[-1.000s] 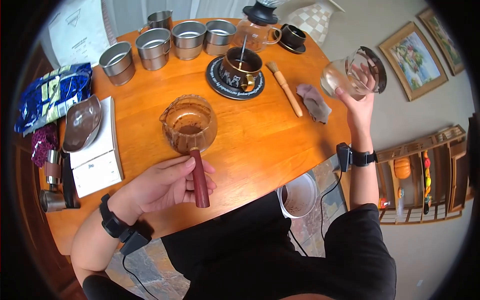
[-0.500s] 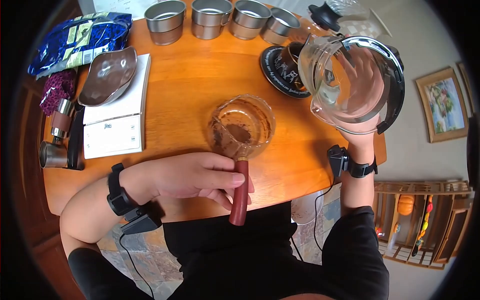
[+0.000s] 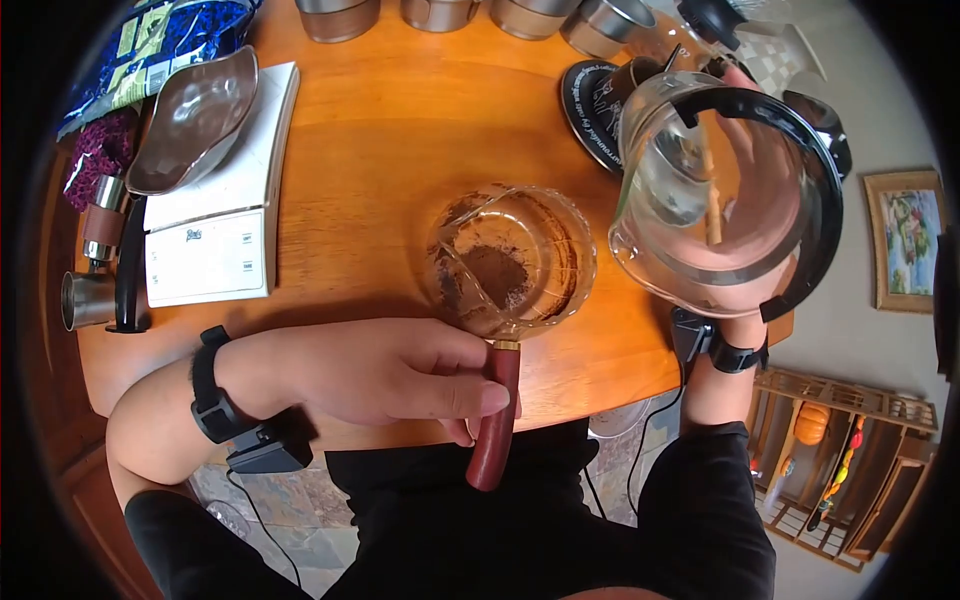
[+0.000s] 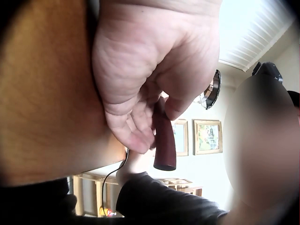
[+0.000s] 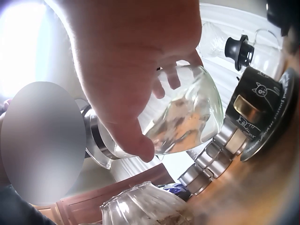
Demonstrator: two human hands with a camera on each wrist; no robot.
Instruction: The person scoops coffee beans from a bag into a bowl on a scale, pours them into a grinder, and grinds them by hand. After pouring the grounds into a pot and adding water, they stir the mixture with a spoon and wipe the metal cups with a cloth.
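Note:
In the head view my left hand (image 3: 400, 375) pinches the dark red wooden handle (image 3: 495, 420) of a ribbed glass pot (image 3: 580, 235). Brown grounds (image 3: 495, 275) lie on the pot's bottom and cling to its wall. The handle's end also shows between thumb and fingers in the left wrist view. To the right, my right hand (image 5: 140, 70) grips a clear glass carafe (image 5: 208, 105) around its body, with clear liquid inside. The carafe is raised and tilted, its black-banded rim (image 3: 830, 190) facing the head camera and its spout side toward the ribbed pot.
A white scale (image 3: 210, 255) with a brown scoop-shaped dish (image 3: 205, 115) lies at the left. Several metal cups (image 3: 440, 12) line the back. A black cup (image 5: 255, 96) on a saucer (image 3: 585, 115) stands behind the carafe. A blue bag (image 3: 180, 45) is at the far left.
My right hand has brought the carafe lower and nearer the ribbed pot, tilting its rim toward the head camera. The left hand keeps its hold on the handle. The head view has shifted.

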